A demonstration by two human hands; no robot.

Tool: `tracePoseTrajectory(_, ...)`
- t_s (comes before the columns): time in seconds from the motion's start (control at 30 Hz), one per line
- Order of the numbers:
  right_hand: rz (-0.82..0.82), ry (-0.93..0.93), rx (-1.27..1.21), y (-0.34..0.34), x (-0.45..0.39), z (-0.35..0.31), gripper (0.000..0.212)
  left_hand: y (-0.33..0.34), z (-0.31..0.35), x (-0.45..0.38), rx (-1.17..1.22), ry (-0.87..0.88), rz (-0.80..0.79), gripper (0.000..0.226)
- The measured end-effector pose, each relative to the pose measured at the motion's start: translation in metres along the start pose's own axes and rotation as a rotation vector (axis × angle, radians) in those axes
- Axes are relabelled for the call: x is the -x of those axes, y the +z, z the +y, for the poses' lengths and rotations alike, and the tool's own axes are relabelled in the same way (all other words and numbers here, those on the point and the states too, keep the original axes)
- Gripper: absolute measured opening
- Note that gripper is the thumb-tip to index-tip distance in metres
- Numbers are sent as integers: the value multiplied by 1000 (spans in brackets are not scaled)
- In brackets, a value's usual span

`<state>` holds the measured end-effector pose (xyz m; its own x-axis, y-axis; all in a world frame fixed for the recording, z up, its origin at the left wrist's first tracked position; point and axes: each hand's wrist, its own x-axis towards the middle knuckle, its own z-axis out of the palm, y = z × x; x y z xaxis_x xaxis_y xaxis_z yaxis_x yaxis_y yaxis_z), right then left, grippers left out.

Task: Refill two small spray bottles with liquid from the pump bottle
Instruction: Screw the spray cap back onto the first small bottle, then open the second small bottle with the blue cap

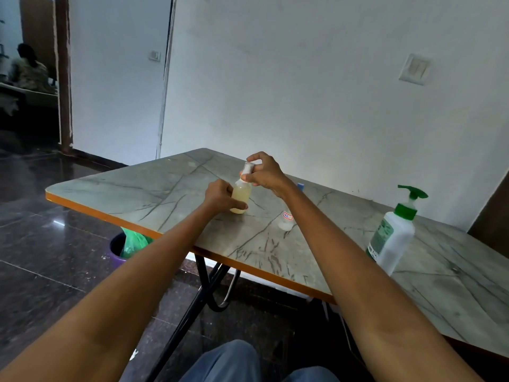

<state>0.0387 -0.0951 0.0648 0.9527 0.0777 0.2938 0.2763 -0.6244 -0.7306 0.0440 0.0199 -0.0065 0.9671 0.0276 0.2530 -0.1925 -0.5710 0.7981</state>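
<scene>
A small clear spray bottle (241,194) holding pale yellowish liquid stands on the marble-patterned table (154,188). My left hand (221,194) grips its body low down. My right hand (263,170) pinches the sprayer top with its clear cap at the bottle's neck. A second small bottle (286,220) with a red-marked label stands to the right; its top is not visible. The white pump bottle (392,235) with a green pump head stands farther right near the table's front edge.
A small blue object (300,186) peeks out behind my right wrist. Under the table's left side sits a purple bin (118,250) with a green bag. The table has an orange edge and black folding legs; a white wall is behind it.
</scene>
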Motion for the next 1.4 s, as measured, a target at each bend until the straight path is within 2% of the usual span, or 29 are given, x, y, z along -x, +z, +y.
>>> tracePoseTrajectory(0.2, -21, -38, 109, -17, 4, -5, 73, -1, 5, 3, -60, -20, -16, 57)
tracePoseTrajectory(0.33, 126, -59, 48, -46, 10, -12, 71, -6, 3, 4, -54, -47, -45, 71)
tracePoseTrajectory(0.47, 206, -49, 104, -74, 23, -3, 66, -8, 4, 13, 12, -13, 81, 80)
tracePoseTrajectory(0.57, 103, -14, 256, -81, 38, 14, 64, -4, 13, 24, 69, 51, 248, 69)
tracePoseTrajectory(0.63, 17, -9, 335, -79, 46, 26, 54, 1, 17, 30, 91, 94, 344, 60)
tracePoseTrajectory(0.77, 13, -61, 392, -77, 59, 43, 31, 16, 32, 46, 98, 193, 413, 44)
tracePoseTrajectory(0.87, 20, -71, 373, -83, 68, 46, 27, 33, 46, 58, 97, 259, 337, 41)
tracePoseTrajectory(1.0, -26, -57, 347, -100, 82, 43, 36, 62, 64, 67, 90, 319, 95, 56)
tracePoseTrajectory(1.1, -34, -40, 340, -114, 92, 45, 40, 82, 79, 75, 117, 306, -13, 62)
tracePoseTrajectory(1.27, -55, 7, 323, -128, 103, 55, 39, 105, 100, 83, 148, 287, -88, 45)
tracePoseTrajectory(1.4, -29, 17, 309, -131, 108, 58, 41, 114, 106, 86, 124, 278, -89, 32)
